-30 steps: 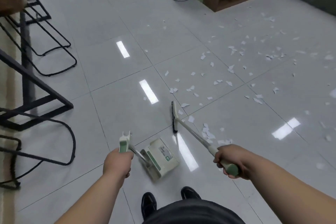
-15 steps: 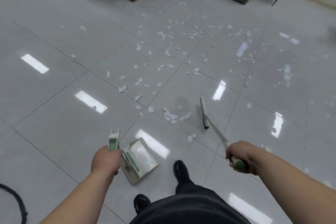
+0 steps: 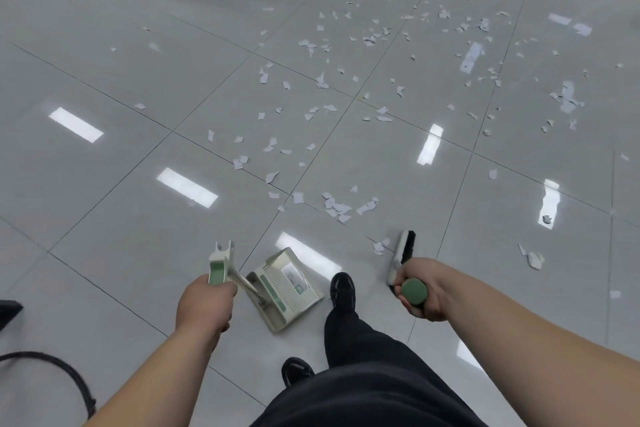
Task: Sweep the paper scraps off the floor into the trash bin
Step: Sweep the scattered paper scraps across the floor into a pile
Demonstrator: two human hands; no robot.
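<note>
Right grip [image 3: 420, 291]: clenched on broom handle; broom head [image 3: 403, 253] just ahead, long axis pointing away.
Left grip [image 3: 204, 305]: clenched on dustpan [image 3: 287, 288] handle.
Paper scraps [image 3: 337, 206]: on floor; nearest heap ahead-left of right grip, the nearer one.

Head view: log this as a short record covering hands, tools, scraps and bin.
left hand: grips the dustpan by its long handle
right hand: grips the broom handle
paper scraps: scattered over the floor, with a small cluster ahead of the dustpan
trash bin: not in view
</note>
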